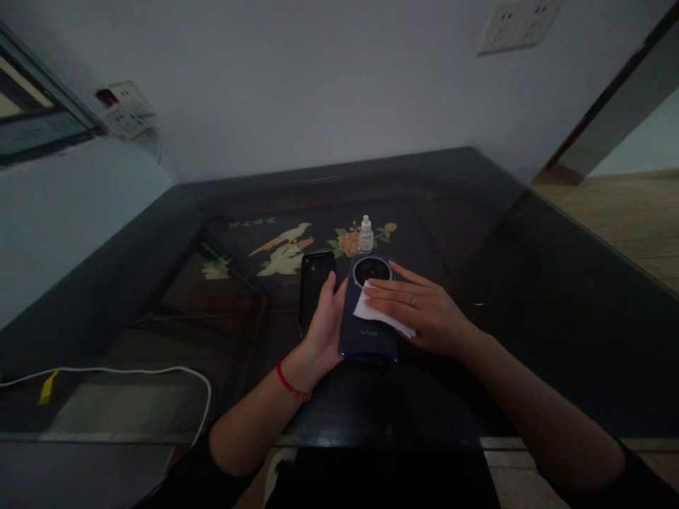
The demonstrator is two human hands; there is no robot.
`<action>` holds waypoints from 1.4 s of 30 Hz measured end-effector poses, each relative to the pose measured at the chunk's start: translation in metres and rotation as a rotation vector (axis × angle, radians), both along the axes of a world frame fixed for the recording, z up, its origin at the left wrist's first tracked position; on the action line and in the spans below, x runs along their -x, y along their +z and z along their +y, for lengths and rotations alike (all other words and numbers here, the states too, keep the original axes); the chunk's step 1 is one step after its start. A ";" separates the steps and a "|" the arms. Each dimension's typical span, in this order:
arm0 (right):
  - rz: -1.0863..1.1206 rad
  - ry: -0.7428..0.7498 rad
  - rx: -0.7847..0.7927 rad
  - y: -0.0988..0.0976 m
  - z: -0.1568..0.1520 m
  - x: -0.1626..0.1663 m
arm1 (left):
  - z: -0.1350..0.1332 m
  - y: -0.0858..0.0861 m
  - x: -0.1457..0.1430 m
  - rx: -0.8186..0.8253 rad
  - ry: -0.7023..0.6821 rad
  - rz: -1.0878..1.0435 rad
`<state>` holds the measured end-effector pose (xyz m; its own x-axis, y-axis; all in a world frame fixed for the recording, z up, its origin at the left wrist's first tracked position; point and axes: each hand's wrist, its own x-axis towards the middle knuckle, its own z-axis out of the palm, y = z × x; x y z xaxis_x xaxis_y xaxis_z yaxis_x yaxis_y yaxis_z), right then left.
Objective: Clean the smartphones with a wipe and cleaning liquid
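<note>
A dark blue phone (368, 345) with a large round camera ring faces back side up, held along its left edge by my left hand (326, 322). My right hand (424, 307), with a ring on one finger, presses a folded white cloth or tissue (379, 313) against the phone's back, just below and partly over the camera ring. Behind my left hand lies a black phone case (312, 283) on the table. A small white dropper bottle (366, 235) stands upright just beyond the phone.
The dark glossy table (450, 212) bears a bird-and-flower picture (286, 247). A white cable (132, 369) with a yellow tag (47, 389) runs along the left front. Wall sockets (127, 109) sit at the left and more sockets (520, 25) at upper right.
</note>
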<state>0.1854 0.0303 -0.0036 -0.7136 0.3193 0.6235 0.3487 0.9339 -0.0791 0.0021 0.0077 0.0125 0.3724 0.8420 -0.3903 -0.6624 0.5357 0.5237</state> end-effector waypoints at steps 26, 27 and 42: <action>0.060 0.012 -0.087 0.000 -0.019 0.017 | -0.001 -0.002 -0.001 0.046 0.012 -0.099; 0.076 -0.051 -0.080 -0.001 -0.017 0.017 | -0.002 -0.001 -0.001 0.064 0.011 -0.099; 0.070 0.050 -0.022 0.002 -0.017 0.011 | 0.001 0.002 0.004 0.057 0.021 -0.079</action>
<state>0.1740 0.0134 -0.0016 -0.6829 0.2698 0.6788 0.2956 0.9519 -0.0810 -0.0015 0.0088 0.0146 0.3867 0.8273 -0.4075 -0.7115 0.5488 0.4388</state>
